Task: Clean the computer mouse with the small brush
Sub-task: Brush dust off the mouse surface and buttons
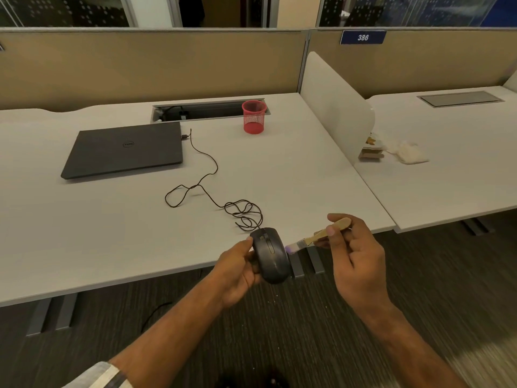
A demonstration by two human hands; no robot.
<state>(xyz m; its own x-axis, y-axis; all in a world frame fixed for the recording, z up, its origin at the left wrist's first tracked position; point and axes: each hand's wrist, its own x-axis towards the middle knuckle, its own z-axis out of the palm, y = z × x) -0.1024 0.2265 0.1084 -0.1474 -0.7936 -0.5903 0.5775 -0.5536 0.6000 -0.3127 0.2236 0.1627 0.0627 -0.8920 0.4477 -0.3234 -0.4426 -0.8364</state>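
My left hand (237,270) holds a black wired computer mouse (271,254) off the front edge of the desk, its top side facing up. Its thin dark cable (204,189) runs in loops across the desk to a closed black laptop (123,149). In my right hand (355,259) is a small brush (319,235) with a pale wooden handle, pinched between thumb and fingers. The brush's purple-tipped bristles touch the mouse's right side near the front.
A red mesh pen cup (253,117) stands at the back of the white desk (84,219), beside an open cable tray (201,110). A white divider panel (333,107) separates a second desk with a crumpled tissue (408,152). Dark carpet lies below.
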